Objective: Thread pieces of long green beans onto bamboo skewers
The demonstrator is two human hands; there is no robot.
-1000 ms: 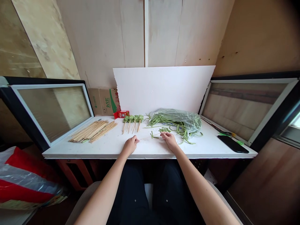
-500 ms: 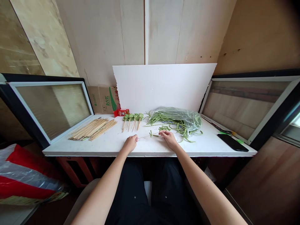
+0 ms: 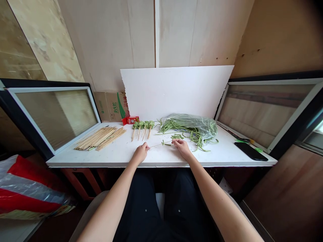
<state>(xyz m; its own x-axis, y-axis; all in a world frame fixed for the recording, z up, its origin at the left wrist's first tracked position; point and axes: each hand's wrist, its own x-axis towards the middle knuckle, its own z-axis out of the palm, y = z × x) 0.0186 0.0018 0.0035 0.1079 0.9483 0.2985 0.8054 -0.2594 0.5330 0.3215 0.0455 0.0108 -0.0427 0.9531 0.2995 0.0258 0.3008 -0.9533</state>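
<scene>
My left hand [image 3: 141, 153] is closed in a pinch on one end of a thin bamboo skewer [image 3: 156, 145], which slants up to the right above the table. At the skewer's other end, my right hand [image 3: 180, 147] has its fingers pressed together; what lies between them is too small to make out. Short cut pieces of green bean [image 3: 166, 144] lie by the right fingertips. Just behind that hand is a small heap of cut bean pieces [image 3: 177, 136]. Farther back, several bean-loaded skewers [image 3: 143, 125] lie in a row with their bare sticks toward me.
Long green beans [image 3: 174, 126] spill from a clear plastic bag [image 3: 202, 122] at the back right. A pile of bare skewers [image 3: 98, 138] lies at left. A black phone [image 3: 250, 151] rests near the right edge. A red packet [image 3: 131, 120] and cardboard box [image 3: 111, 107] stand behind.
Both hands stay nearly in place, with the skewer still stretched between them. The view has tilted very slightly.
</scene>
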